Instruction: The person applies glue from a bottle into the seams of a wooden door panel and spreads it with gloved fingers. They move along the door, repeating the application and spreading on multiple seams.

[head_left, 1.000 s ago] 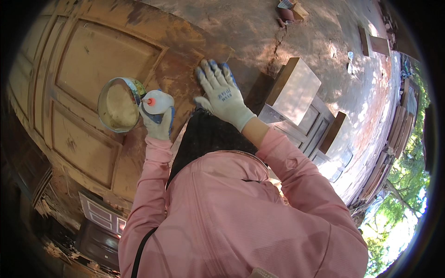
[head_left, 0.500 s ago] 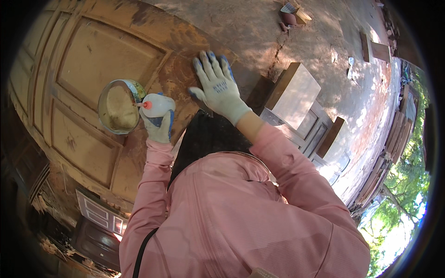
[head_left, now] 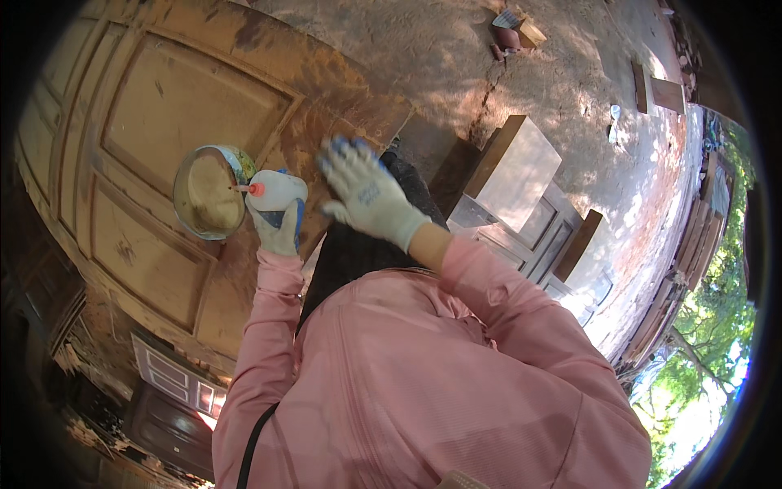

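Observation:
My left hand (head_left: 279, 227), in a white and blue work glove, is wrapped around a white squeeze bottle (head_left: 279, 190) with a red-orange nozzle. The bottle is tipped on its side, its nozzle pointing left over the rim of a round bowl (head_left: 184, 193). Pale tan matter (head_left: 213, 191) fills much of that bowl, which rests on a panelled wooden door (head_left: 159, 98). My gloved right hand (head_left: 364, 187) is open and slightly blurred, its fingers stretched over the door's near right edge beside my dark-trousered leg. Nothing shows in the right hand; its palm is hidden.
To the right a wooden block (head_left: 521, 171) sits by grey panelled doors (head_left: 542, 222). Farther off on the concrete ground (head_left: 423, 49) lie a dark red object (head_left: 507, 37) and wood offcuts (head_left: 668, 94). Stacked boards (head_left: 664, 301) line the far right. Another panelled piece (head_left: 171, 371) is at lower left.
My right hand has drawn back toward my body and a little left, off the brown door surface. My left hand and the bottle have hardly moved. More of my leg shows.

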A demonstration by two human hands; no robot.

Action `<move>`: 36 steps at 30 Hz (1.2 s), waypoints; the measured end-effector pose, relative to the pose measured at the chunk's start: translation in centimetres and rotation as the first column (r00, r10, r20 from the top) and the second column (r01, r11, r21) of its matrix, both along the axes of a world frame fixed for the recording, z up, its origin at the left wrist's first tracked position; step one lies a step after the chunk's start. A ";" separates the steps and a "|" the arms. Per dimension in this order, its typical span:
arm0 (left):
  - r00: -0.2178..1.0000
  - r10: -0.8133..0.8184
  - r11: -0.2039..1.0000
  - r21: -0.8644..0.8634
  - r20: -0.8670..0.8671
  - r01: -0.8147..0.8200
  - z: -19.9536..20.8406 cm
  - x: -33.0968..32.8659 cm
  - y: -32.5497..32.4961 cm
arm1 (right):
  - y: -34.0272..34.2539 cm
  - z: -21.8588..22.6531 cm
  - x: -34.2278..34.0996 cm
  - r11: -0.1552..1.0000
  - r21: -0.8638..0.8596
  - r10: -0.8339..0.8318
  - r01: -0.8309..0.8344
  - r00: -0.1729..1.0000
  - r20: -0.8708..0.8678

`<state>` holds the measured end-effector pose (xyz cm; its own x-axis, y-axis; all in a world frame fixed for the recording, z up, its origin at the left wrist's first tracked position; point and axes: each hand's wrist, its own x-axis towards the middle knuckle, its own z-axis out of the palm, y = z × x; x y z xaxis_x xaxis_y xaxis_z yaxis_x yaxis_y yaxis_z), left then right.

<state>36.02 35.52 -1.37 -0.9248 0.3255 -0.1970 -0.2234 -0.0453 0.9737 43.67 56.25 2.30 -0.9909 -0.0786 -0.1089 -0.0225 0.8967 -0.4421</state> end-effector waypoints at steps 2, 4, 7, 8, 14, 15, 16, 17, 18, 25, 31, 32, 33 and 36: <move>1.000 0.006 1.000 0.009 -0.001 -0.006 0.1 0.0 -0.1 | 0.6 0.6 1.7 0.997 -0.048 0.068 -0.067 0.998 0.016; 1.000 0.000 1.000 0.013 -0.008 0.000 0.1 -0.1 -0.4 | 3.1 0.9 1.8 0.998 0.050 -0.032 0.028 0.997 0.076; 0.999 0.001 1.000 -0.001 0.033 -0.001 1.0 -0.1 -0.1 | 7.0 0.4 -0.5 0.867 0.253 -0.438 0.430 0.898 -0.024; 1.000 -0.014 1.000 -0.014 0.009 0.015 0.8 -0.2 -0.1 | 7.2 0.2 0.0 0.826 0.270 -0.494 0.494 0.866 -0.073; 0.999 -0.035 0.999 0.012 -0.005 0.035 -0.3 -0.3 -0.6 | 0.8 1.6 4.8 0.994 0.036 -0.103 0.101 0.991 0.089; 0.999 -0.036 0.999 0.018 -0.007 0.036 -0.4 -0.3 -0.5 | 0.5 1.4 5.1 0.997 -0.017 -0.072 0.072 0.997 0.033; 1.000 -0.028 0.999 0.022 -0.011 0.029 -0.4 -0.3 -0.7 | 1.0 1.5 4.7 0.997 0.021 -0.073 0.072 0.996 0.057; 1.000 -0.023 1.000 0.004 -0.008 0.023 -0.4 -0.2 -0.7 | 2.1 1.5 4.0 0.996 0.056 -0.081 0.076 0.993 0.082; 1.000 -0.017 1.000 -0.013 -0.005 0.017 -0.3 -0.2 -0.8 | 2.9 1.4 3.6 0.993 0.092 -0.089 0.079 0.990 0.107; 1.000 -0.010 1.000 -0.027 -0.017 0.010 0.0 -0.5 -0.5 | 2.6 2.6 2.8 0.968 0.143 -0.227 0.204 0.959 0.168; 0.999 -0.045 0.999 -0.012 0.000 0.045 0.8 -0.6 -0.1 | 4.1 0.9 -1.2 0.964 0.228 -0.131 0.135 0.991 -0.030; 1.000 -0.031 0.999 -0.033 0.000 0.031 0.8 -0.7 0.0 | 3.5 1.1 -0.5 0.973 0.219 -0.074 0.073 0.997 -0.004; 1.000 -0.018 0.998 -0.053 0.000 0.018 0.6 -0.6 -0.2 | 3.0 1.4 0.4 0.978 0.209 -0.016 0.011 1.000 0.022; 1.000 0.008 0.997 -0.071 -0.030 -0.010 0.3 -0.3 -0.2 | 5.1 2.1 1.6 0.985 0.146 0.094 -0.088 0.995 -0.030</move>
